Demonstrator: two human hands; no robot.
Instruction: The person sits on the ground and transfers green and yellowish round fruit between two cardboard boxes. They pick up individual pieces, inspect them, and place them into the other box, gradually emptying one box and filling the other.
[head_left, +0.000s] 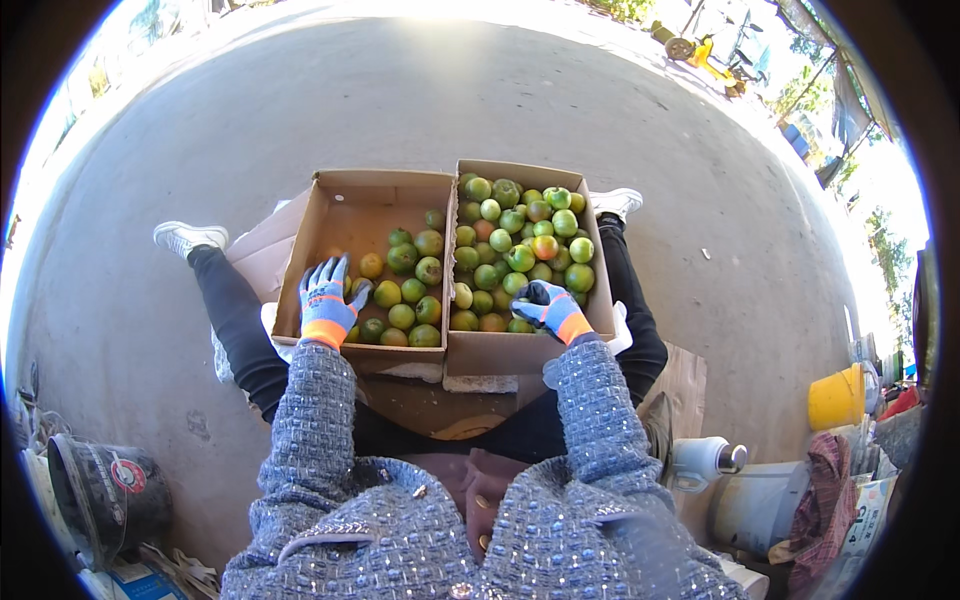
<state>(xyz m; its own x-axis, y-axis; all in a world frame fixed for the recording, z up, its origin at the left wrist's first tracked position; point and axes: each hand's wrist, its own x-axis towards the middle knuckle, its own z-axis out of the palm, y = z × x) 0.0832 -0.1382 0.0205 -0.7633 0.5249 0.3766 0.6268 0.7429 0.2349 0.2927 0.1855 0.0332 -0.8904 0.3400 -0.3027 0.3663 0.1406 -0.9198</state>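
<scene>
Two open cardboard boxes of tomatoes stand side by side between my legs. My left hand, in a grey-blue glove with an orange cuff, is spread palm down over the near left part of the left box. It rests at several green and orange-tinged tomatoes, some partly hidden beneath it. My right hand, gloved alike, is over the near side of the right box. Its fingers curl around a green tomato, mostly hidden by the glove. Many mostly green tomatoes fill this box, a few reddish.
Flattened cardboard lies beside the left box. A black bucket stands at lower left. At right are a white thermos jug, a pale bucket, a checked cloth and a yellow bucket. Concrete floor extends ahead.
</scene>
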